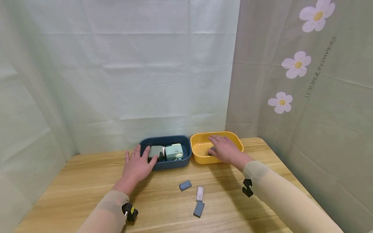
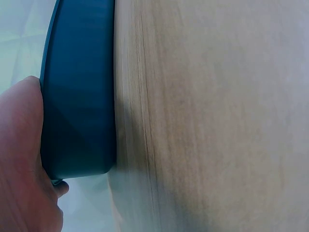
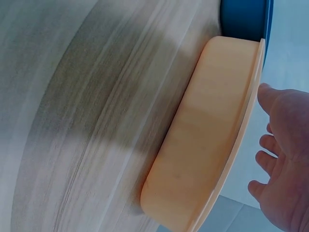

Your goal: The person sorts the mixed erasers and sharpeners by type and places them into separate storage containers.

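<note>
We count one table (image 1: 73, 184), two bins (image 1: 201, 159), two hands (image 1: 138, 166), three printed flowers (image 1: 298, 64) and two wrist clips (image 1: 247, 187). We find three loose blocks (image 1: 199, 209), one partly hidden dark piece (image 1: 212, 149) and at least two larger items (image 1: 174, 152).

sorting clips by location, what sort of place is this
Probably a screened-off indoor workspace, though what lies beyond is hidden: pale sheets hang behind and beside a table, which bears a blue bin and a yellow bin.

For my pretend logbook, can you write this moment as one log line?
left hand: at blue bin | right hand: over yellow bin, dark piece close by | table: three small blocks
</note>
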A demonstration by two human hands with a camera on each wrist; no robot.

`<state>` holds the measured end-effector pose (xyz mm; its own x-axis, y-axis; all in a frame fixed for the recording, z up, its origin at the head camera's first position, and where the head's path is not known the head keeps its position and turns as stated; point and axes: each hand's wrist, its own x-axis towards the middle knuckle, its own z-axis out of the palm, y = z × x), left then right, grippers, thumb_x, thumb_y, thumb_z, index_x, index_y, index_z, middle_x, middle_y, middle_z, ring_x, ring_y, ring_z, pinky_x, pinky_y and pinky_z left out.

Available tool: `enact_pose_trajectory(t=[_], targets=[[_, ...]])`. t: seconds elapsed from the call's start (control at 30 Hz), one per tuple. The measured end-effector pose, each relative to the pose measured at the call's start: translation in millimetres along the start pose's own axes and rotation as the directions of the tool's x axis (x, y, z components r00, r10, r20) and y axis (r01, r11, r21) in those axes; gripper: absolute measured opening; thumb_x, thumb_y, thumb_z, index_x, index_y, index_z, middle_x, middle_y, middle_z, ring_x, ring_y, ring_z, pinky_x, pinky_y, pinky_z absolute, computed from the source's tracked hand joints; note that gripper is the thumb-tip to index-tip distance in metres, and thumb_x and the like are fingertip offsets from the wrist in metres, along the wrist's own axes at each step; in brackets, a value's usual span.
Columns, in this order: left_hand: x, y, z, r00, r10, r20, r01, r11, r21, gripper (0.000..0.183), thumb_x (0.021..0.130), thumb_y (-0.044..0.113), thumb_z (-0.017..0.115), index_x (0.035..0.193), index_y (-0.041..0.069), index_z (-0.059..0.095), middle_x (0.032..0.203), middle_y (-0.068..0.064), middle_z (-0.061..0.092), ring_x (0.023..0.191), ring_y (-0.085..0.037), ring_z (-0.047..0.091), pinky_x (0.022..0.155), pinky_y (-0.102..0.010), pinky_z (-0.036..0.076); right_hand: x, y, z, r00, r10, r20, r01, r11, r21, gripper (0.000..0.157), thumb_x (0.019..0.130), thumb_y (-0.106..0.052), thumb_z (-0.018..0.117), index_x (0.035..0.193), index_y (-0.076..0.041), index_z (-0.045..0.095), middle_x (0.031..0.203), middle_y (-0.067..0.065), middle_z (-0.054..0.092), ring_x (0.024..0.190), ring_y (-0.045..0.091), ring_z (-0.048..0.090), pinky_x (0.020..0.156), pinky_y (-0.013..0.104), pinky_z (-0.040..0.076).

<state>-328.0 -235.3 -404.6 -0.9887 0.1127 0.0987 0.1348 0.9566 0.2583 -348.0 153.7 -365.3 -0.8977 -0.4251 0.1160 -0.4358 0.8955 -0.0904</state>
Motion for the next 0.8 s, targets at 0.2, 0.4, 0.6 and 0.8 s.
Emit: enact_pose_trajectory(t=[0.2, 0.4, 0.6, 0.8], targets=[[0.6, -0.6, 0.6, 1.000, -0.002, 0.003, 0.002, 1.000, 0.001, 0.082, 0.114, 0.061, 0.043, 0.173, 0.005, 0.033, 0.176, -0.037, 0.016, 0.162, -0.058, 0.018, 0.128, -0.075, -0.001, -6.2, -3.1, -2.1, 1.000, -0.020, -0.010, 0.020, 1.000, 0.013, 0.067, 0.113, -0.038, 0.066, 0.164, 0.002, 0.047, 0.168, 0.020, 0.048, 0.157, 0.039, 0.043, 0.128, 0.061, 0.032], [-1.5, 1.8, -1.5, 1.000, -0.003, 0.000, 0.003, 1.000, 0.006, 0.081, 0.114, 0.061, 0.044, 0.173, 0.005, 0.034, 0.176, -0.037, 0.017, 0.162, -0.058, 0.020, 0.128, -0.075, 0.000, -12.1, -7.6, -3.8, 0.998, -0.049, -0.027, 0.050, 0.999, 0.015, 0.066, 0.112, -0.036, 0.068, 0.164, 0.001, 0.049, 0.167, 0.020, 0.050, 0.157, 0.038, 0.044, 0.128, 0.061, 0.032], [-0.6, 0.8, -0.4, 1.000, -0.001, 0.001, 0.001, 1.000, 0.007, 0.082, 0.114, 0.062, 0.043, 0.173, 0.005, 0.034, 0.176, -0.037, 0.017, 0.162, -0.058, 0.020, 0.128, -0.076, 0.002, -16.6, -12.4, -2.3, 0.995, -0.085, -0.051, 0.085, 0.996, -0.004, 0.067, 0.111, -0.037, 0.070, 0.164, -0.001, 0.050, 0.166, 0.019, 0.051, 0.155, 0.038, 0.047, 0.127, 0.062, 0.034], [1.7, -0.7, 1.8, 1.000, 0.001, 0.001, -0.001, 1.000, 0.006, 0.083, 0.114, 0.062, 0.043, 0.173, 0.005, 0.034, 0.176, -0.037, 0.017, 0.161, -0.058, 0.021, 0.128, -0.075, 0.001, -21.0, -17.5, -1.6, 0.993, -0.104, -0.064, 0.104, 0.995, -0.005, 0.068, 0.111, -0.038, 0.070, 0.165, -0.003, 0.049, 0.166, 0.018, 0.052, 0.155, 0.039, 0.047, 0.127, 0.063, 0.034]])
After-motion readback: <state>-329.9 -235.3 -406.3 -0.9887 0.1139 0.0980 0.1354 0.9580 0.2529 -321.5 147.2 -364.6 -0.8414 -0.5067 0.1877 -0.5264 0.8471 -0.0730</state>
